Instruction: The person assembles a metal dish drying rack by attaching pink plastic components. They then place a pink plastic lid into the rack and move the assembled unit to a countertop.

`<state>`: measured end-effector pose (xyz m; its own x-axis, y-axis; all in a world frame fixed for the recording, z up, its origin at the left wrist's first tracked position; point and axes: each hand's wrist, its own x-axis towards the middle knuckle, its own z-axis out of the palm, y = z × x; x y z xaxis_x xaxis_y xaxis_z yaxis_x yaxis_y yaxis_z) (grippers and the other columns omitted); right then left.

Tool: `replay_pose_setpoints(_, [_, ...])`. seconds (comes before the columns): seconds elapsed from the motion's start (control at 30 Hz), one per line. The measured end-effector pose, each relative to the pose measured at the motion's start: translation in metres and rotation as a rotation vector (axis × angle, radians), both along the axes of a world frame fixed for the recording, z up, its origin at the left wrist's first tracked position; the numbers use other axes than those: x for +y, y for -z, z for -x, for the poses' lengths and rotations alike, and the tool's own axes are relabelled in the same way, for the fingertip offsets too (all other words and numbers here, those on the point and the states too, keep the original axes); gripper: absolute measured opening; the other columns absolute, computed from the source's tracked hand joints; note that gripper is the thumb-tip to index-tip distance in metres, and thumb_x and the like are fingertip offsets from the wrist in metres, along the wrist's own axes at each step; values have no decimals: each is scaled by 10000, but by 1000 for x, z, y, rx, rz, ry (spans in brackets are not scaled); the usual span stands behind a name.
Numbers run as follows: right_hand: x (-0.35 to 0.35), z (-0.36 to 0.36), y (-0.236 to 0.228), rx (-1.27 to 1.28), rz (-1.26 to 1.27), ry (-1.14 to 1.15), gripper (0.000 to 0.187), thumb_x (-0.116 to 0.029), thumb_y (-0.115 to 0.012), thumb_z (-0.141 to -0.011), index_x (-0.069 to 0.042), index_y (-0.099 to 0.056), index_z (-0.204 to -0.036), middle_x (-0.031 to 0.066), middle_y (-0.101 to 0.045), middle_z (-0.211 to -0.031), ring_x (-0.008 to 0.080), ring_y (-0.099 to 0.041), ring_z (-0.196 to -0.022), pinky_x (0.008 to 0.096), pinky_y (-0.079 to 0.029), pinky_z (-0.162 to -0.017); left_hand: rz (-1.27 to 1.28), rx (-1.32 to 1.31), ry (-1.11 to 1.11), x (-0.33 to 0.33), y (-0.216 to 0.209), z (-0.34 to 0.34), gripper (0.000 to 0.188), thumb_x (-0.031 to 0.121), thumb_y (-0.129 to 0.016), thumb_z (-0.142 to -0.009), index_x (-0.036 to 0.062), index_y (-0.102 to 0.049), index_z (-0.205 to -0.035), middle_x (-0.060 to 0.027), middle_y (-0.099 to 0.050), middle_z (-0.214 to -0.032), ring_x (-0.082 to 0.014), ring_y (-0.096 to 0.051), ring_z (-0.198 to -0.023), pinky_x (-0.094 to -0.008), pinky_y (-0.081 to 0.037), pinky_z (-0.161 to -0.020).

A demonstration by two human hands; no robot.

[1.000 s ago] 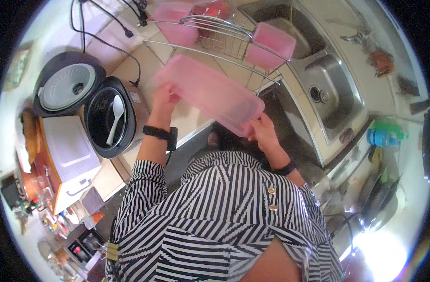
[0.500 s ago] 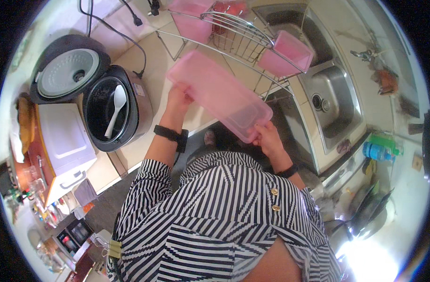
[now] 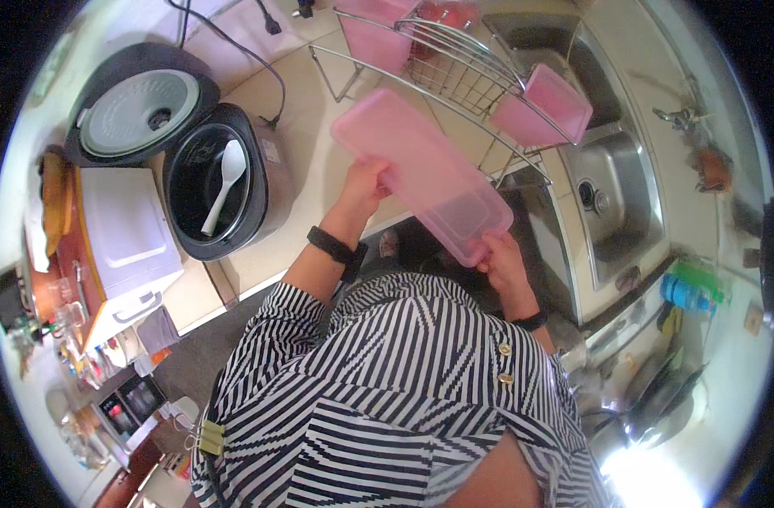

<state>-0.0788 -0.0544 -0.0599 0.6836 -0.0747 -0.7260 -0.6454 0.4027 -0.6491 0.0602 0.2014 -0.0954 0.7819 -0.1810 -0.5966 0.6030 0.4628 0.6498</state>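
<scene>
A long, flat pink tray is held in the air between both hands, above the front edge of the tabletop. Its long axis runs diagonally, from the near end at lower right to the far end at upper left, where it points toward the wire dish rack.

The near end is gripped by the right hand, its fingers closed on the short edge. The left long edge is gripped by the left hand, fingers wrapped under the tray, with a black wristband worn on that forearm.

To the left, an open rice cooker is set on the tabletop, with a white paddle resting inside the pot. Two pink containers are carried on the dish rack farther back. A steel sink is seen at the right.
</scene>
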Motion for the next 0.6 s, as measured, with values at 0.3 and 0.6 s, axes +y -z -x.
replay_pose_setpoints(0.3, [-3, 9, 4, 5, 4, 31, 181, -86, -496, -850, -21, -472, -1017, 154, -650, -776, 154, -545, -454, 229, -329, -335, -456, -299, -205, 35, 11, -28, 411, 49, -581, -780, -9, -476, -1173, -85, -592, -1002, -206, -589, -884, -331, -497, -760])
replay_pose_setpoints(0.6, [1, 14, 6, -16, 22, 33, 121, -110, -485, -856, -21, -505, -935, 136, -643, -744, 141, -537, -454, 226, -335, -337, -412, -454, -187, 70, 15, -131, 496, 170, -693, -750, -18, -518, -1174, -96, -587, -1035, -198, -520, -1011, -343, -388, -905])
